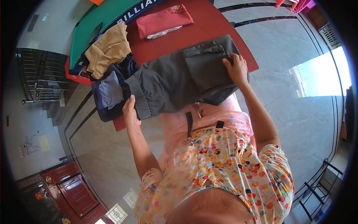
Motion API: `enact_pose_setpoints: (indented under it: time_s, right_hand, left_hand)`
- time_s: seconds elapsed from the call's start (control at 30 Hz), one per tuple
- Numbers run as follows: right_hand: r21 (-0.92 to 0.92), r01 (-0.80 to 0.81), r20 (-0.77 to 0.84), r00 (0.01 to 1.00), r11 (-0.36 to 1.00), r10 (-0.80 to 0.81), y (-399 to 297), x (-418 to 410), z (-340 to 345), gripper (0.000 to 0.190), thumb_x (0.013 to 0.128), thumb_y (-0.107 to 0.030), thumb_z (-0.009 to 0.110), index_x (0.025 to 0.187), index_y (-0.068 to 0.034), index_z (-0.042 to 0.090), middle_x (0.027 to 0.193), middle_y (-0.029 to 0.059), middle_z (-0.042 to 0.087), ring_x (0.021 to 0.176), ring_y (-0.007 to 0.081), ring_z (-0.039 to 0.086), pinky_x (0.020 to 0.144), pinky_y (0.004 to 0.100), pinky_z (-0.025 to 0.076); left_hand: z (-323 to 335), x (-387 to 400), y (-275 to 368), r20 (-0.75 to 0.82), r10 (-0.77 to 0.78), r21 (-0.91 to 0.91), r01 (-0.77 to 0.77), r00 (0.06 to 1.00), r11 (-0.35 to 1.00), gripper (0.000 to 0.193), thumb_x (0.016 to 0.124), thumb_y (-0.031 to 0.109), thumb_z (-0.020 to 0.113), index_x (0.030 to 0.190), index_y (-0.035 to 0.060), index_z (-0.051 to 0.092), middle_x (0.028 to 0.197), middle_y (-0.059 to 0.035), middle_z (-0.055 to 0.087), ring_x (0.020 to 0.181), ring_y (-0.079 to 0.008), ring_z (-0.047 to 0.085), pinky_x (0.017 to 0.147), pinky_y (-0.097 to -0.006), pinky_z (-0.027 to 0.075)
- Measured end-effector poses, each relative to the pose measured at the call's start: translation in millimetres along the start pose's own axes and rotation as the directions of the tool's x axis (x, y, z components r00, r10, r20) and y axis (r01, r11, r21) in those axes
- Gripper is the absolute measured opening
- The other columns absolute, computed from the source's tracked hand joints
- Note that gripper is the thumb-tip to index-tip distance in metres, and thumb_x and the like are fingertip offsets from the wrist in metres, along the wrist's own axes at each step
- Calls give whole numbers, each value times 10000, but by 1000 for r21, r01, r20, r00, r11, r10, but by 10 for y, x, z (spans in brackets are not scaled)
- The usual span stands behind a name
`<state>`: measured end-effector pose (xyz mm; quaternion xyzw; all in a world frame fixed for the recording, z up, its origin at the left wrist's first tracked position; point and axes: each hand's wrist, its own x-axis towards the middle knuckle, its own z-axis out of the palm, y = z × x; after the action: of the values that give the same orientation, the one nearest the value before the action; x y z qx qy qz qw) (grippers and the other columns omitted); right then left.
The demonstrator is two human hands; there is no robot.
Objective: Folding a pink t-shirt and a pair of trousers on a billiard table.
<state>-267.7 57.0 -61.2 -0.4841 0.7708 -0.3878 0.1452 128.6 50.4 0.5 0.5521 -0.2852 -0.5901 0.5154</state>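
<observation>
A pair of dark grey trousers (170, 81) with an elastic waistband lies stretched across the front of a red table top, partly folded over at its right end. My left hand (131, 112) grips the waistband at its left edge, thumb uppermost. At the other end, my right hand (237, 68) holds the folded edge, fingers bent over the cloth. Close to my left hand lie a navy garment (102, 112) and a light blue-grey cloth (112, 91). Behind them, a tan garment (109, 50) is heaped on more dark clothing.
On the red table (156, 50), a folded pink garment (165, 21) bearing print lies over a white cloth (163, 33). A green-topped billiard table (84, 39) adjoins at the back left. Tiled floor surrounds the table; a black metal-framed rack (316, 190) stands at lower right.
</observation>
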Motion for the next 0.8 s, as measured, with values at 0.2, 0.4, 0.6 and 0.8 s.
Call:
enact_pose_setpoints:
  time_s: [0.2, 0.4, 0.6, 0.8]
  right_hand:
    - [-291, 25, -15, 999, 957, -30, -328, -23, -29, 568, 718, -429, 661, 1077, -9, 529, 941, 189, 588, 926, 318, 558, 783, 408, 434]
    - [-337, -97, 365, 903, 937, 225, -577, -21, -22, 551, 634, -404, 698, 998, -8, 578, 964, 164, 593, 940, 310, 556, 800, 403, 416]
    - [253, -159, 258, 962, 954, 92, -173, 64, 147, 471, 680, -242, 693, 1044, 28, 564, 996, 165, 604, 956, 275, 575, 835, 366, 420]
    - [806, -338, 250, 939, 486, 238, -51, 646, -678, 528, 718, -55, 665, 1161, 96, 419, 954, 189, 589, 767, 235, 623, 692, 329, 528]
  left_hand:
    - [154, -9, -1, 52, 79, 376, -92, 996, 922, 523, 747, 140, 698, 1158, -76, 459, 1090, -137, 560, 967, -190, 550, 855, -286, 428]
    - [73, 87, -143, 26, 142, 494, -137, 989, 859, 663, 672, 42, 716, 1216, -117, 372, 1158, -181, 498, 1034, -218, 491, 918, -294, 368]
    - [275, -72, -31, 60, 289, 453, -284, 955, 845, 519, 662, -53, 658, 1142, -82, 463, 1083, -115, 550, 952, -176, 530, 884, -279, 396]
    - [259, -226, 582, 98, 493, 259, -501, 864, 826, 502, 665, -113, 622, 1143, -21, 502, 1101, -92, 569, 973, -183, 552, 903, -304, 406]
